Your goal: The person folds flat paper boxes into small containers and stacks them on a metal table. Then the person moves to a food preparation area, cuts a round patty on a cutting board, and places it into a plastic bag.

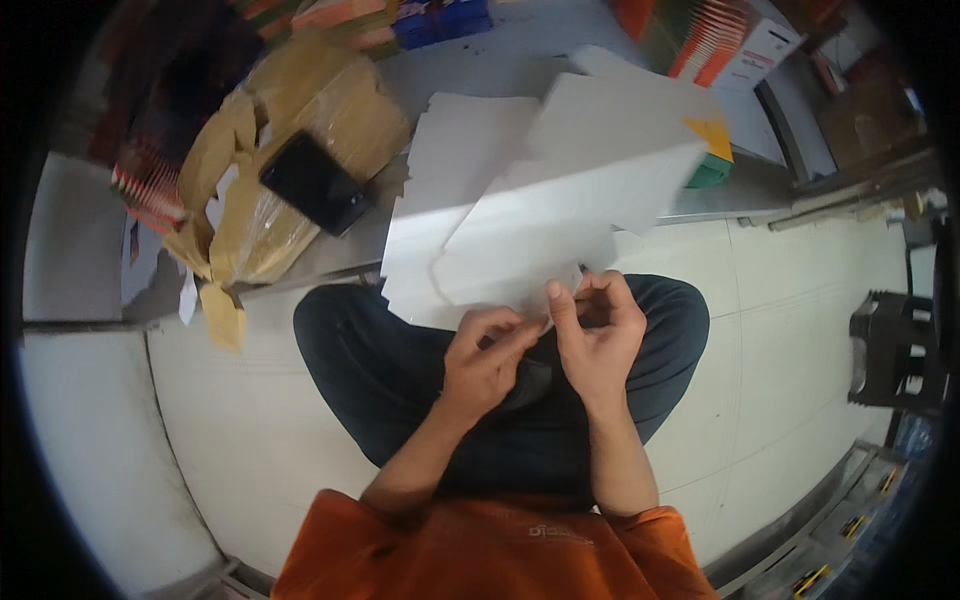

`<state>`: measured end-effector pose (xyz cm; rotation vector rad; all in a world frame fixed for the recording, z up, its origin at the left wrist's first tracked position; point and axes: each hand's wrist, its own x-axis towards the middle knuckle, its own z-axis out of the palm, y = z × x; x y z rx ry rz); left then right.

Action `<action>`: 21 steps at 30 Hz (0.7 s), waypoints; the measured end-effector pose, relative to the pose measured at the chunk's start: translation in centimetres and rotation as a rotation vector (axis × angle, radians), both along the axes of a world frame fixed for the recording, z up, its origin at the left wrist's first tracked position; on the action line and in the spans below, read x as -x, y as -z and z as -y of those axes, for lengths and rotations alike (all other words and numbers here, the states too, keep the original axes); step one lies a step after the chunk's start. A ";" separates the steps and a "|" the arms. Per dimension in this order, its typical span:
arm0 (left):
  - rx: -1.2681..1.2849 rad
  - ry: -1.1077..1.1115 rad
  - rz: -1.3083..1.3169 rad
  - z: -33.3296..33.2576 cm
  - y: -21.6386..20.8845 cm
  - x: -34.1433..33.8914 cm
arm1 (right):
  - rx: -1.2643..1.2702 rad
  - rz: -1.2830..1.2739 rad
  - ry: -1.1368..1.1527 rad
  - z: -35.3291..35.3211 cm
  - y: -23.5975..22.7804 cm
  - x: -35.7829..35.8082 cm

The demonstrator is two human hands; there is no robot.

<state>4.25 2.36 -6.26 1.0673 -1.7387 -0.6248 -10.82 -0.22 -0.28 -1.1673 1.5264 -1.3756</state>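
Two overlapping flat white card blanks (570,215) with notched edges stretch from the grey table over my lap. My right hand (600,340) is closed, thumb and fingers pinching the near corner of the upper blank. My left hand (484,362) is closed too, its thumb and fingertips meeting at the same near edge, just left of the right hand. The fingertips hide the exact spot they grip. A small dark tip shows by my right index finger; I cannot tell what it is.
A torn brown paper package (330,110) lies on the table at the left, with a black phone (315,182) on it. Stacks of red-edged printed cartons (708,40) stand at the back. A black plastic crate (898,348) sits at the far right.
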 end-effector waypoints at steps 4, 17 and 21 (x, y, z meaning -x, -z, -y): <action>-0.154 0.072 -0.148 0.9 -4.6 -0.1 | 0.365 -0.453 -0.104 -0.8 -1.1 0.1; -0.109 -0.206 0.219 0.5 -7.1 -0.7 | 0.274 0.071 -0.216 -2.4 -2.9 1.1; -0.128 -0.233 0.253 -0.9 -7.0 -0.9 | 0.346 -0.126 -0.182 -2.2 -2.6 1.7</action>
